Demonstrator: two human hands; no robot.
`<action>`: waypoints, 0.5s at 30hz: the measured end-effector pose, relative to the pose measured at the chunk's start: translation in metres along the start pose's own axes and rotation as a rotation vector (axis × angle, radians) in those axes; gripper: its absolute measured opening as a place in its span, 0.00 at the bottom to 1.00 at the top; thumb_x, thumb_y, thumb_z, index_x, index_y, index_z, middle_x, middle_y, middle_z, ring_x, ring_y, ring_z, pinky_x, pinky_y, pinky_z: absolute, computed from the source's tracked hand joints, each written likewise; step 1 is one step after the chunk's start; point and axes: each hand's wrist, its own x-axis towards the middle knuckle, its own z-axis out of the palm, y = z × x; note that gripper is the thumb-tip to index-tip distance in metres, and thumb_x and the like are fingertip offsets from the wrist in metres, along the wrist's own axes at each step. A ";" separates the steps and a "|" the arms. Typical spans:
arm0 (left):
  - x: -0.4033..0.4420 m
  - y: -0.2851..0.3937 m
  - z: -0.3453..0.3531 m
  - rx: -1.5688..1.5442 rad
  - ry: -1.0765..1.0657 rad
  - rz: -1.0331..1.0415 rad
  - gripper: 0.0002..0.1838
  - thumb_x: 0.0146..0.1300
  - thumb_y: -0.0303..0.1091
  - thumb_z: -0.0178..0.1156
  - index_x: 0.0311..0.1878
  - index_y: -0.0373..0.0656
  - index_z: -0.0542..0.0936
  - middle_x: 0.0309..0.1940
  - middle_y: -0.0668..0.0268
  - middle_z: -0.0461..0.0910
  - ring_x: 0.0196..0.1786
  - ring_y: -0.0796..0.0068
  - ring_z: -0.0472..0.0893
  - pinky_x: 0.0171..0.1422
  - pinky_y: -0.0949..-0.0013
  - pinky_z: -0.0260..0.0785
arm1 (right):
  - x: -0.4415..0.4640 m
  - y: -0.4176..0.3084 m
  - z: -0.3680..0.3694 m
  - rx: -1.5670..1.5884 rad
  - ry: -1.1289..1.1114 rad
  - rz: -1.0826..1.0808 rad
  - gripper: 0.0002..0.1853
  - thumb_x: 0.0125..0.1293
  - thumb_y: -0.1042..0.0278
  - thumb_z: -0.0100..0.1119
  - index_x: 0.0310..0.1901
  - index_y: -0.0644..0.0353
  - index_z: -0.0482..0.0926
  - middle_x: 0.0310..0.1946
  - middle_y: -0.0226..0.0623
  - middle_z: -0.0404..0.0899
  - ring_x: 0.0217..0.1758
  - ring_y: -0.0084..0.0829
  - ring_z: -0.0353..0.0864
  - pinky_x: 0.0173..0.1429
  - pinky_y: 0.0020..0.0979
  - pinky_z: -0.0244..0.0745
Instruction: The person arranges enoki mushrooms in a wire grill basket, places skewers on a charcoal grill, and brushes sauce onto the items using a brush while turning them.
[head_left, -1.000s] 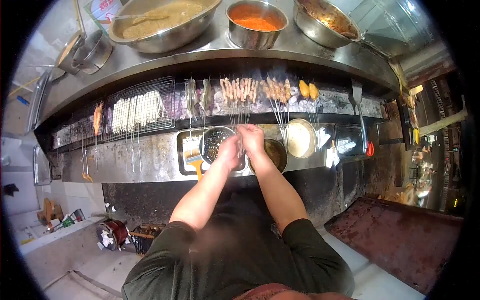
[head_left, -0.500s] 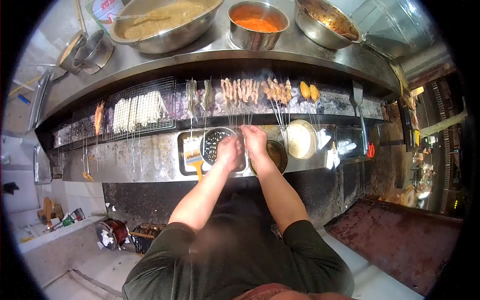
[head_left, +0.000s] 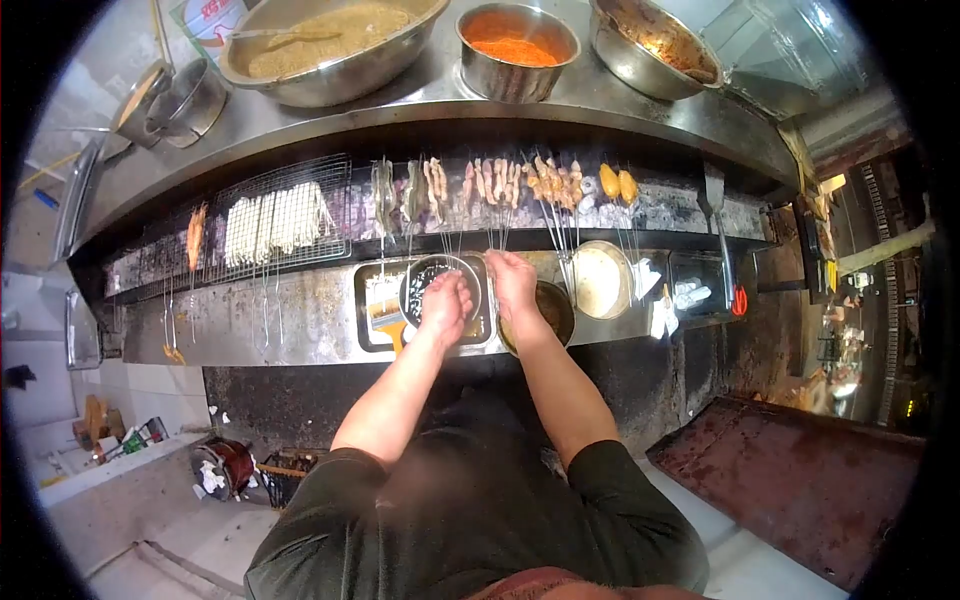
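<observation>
Strips of pale meat on several thin metal skewers (head_left: 490, 182) lie across the grill, in two spread groups. My right hand (head_left: 513, 285) is closed, fingertips pinching skewer ends at the grill's front edge. My left hand (head_left: 447, 305) is curled closed over a round dark-bottomed bowl (head_left: 416, 283) with white bits in it. Skewer ends from the left meat group run down to its fingers, though the grip itself is partly hidden. Below the bowl is a metal tray (head_left: 362, 330), where an orange-handled brush (head_left: 388, 322) rests. Beside my right hand stands a second dark bowl (head_left: 560, 312).
Other skewers line the grill: white strips under a wire rack (head_left: 275, 225), dark green pieces (head_left: 384, 195), browned meat (head_left: 553, 182), yellow pieces (head_left: 618, 184). Behind stand a basin of tan powder (head_left: 335, 50) and a pot of red powder (head_left: 517, 50). A pale bowl (head_left: 601, 280) sits right.
The left meat skewers have shifted left and a gap has opened between them and the others. My left hand has moved slightly left; my right hand is nearly still.
</observation>
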 end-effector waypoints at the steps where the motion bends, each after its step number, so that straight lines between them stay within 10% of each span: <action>1: -0.001 0.001 0.001 0.007 -0.006 0.006 0.06 0.71 0.31 0.47 0.35 0.47 0.69 0.24 0.72 0.67 0.21 0.81 0.62 0.23 0.76 0.53 | 0.001 0.001 -0.001 -0.008 -0.004 -0.002 0.08 0.61 0.71 0.64 0.26 0.62 0.81 0.21 0.23 0.75 0.22 0.14 0.67 0.28 0.20 0.60; 15: 0.007 -0.016 0.018 0.165 0.079 0.046 0.04 0.70 0.30 0.48 0.38 0.45 0.71 0.22 0.74 0.66 0.20 0.83 0.64 0.22 0.77 0.56 | -0.001 0.004 0.004 0.033 -0.043 0.041 0.03 0.60 0.74 0.63 0.31 0.62 0.82 0.25 0.25 0.78 0.26 0.16 0.71 0.33 0.19 0.65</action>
